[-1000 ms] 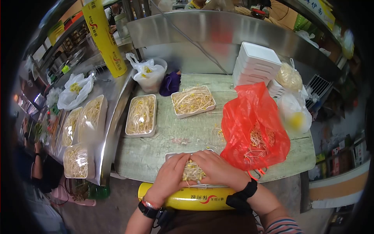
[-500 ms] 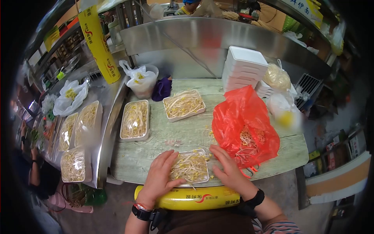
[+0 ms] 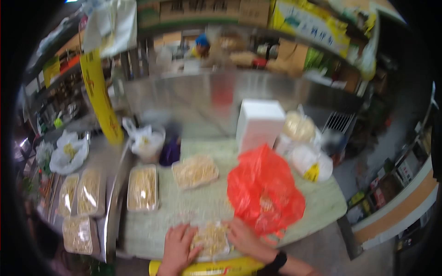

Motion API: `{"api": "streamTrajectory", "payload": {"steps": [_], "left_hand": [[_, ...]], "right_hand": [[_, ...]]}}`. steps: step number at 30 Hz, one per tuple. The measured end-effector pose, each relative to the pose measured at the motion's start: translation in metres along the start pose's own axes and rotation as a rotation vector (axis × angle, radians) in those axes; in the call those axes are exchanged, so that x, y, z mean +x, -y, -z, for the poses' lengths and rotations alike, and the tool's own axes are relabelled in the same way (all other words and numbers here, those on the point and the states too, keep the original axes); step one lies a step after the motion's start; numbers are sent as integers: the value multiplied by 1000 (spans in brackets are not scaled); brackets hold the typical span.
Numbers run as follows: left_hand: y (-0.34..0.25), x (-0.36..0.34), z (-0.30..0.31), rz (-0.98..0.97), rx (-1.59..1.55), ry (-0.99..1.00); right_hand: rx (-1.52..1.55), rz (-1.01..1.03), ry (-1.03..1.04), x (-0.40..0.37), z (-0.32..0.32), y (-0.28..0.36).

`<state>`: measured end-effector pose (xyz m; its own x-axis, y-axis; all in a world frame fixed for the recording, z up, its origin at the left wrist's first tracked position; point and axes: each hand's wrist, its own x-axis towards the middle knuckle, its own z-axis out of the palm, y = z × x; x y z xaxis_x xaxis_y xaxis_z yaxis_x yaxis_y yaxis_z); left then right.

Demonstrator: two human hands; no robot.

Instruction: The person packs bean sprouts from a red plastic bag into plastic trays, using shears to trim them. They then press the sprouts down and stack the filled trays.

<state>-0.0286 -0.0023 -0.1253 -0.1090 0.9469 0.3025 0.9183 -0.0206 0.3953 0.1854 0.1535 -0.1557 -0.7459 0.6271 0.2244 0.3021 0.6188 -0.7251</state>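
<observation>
A white tray of bean sprouts (image 3: 211, 240) lies near the table's front edge, between my two hands. My left hand (image 3: 178, 244) rests at its left side with fingers apart, holding nothing. At the upper right rim is my right hand (image 3: 245, 238), its slightly blurred fingers loosely bent and not visibly gripping anything. Just right of it sits an open red plastic bag (image 3: 264, 193) with sprouts inside. A yellow film roll (image 3: 225, 267) lies along the front edge, below the tray.
Sprout trays stand behind (image 3: 195, 172) and to the left (image 3: 142, 187), with several more on the steel counter (image 3: 108, 179). White stacked trays (image 3: 260, 123) and filled plastic bags (image 3: 311, 161) are at the back right. Behind the counter, a person in a blue cap (image 3: 201, 43) is visible.
The view has tilted upward, so the table sits lower in the picture. My right hand has come in closer to the tray's upper right rim, while my left hand stays at its left side.
</observation>
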Motion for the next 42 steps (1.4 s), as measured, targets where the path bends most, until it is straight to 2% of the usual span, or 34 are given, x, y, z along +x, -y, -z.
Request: {"api": "streamTrajectory", "payload": {"steps": [2, 3, 4, 5, 7, 10, 14, 17, 19, 20, 22, 25, 28, 31, 35, 37, 38, 40, 42], "left_hand": [[1, -1, 0, 11, 42, 26], [-18, 2, 12, 50, 5, -39], [-14, 1, 9, 85, -92, -21], [-12, -1, 8, 76, -82, -53], [-9, 0, 7, 76, -94, -54], [2, -2, -4, 65, -61, -85], [3, -5, -7, 83, -70, -107], [8, -9, -19, 80, -20, -134], [5, -10, -14, 119, -71, -126], [3, -9, -10, 147, -122, -124], [-3, -9, 0, 140, -87, -123], [5, -8, -4, 117, -82, -135], [12, -4, -10, 122, -142, -140], [2, -7, -4, 126, -187, -144], [4, -2, -2, 92, -106, -196], [2, -3, -4, 87, -94, -213], [3, -2, -5, 59, -148, -225], [4, 1, -3, 40, -207, -229], [1, 2, 1, 80, -219, -124]], "right_hand": [[-74, -31, 151, 3, 6, 9], [-99, 47, 7, 3, 10, 26], [-114, 121, -125, 1, 11, 39], [-126, 151, -136, 2, 8, 40], [-150, 158, 32, 8, 4, 37], [-155, 252, -39, 12, -4, 39], [-193, 330, -31, 19, -11, 38], [-352, 347, -19, 16, -1, 43], [-183, 199, 103, 19, 17, 58], [-184, 202, 115, 17, 16, 54], [-128, 142, -6, 13, 10, 41], [-46, 63, -46, 10, -2, 33], [86, 76, -78, 16, -18, 31], [167, 115, 8, 20, -38, 37], [199, 118, -12, 27, -51, 40], [320, -30, 29, 26, -50, 42], [318, -38, 40, 27, -53, 42], [337, 118, -128, 32, -62, 39], [346, 92, -92, 33, -59, 38]]}}
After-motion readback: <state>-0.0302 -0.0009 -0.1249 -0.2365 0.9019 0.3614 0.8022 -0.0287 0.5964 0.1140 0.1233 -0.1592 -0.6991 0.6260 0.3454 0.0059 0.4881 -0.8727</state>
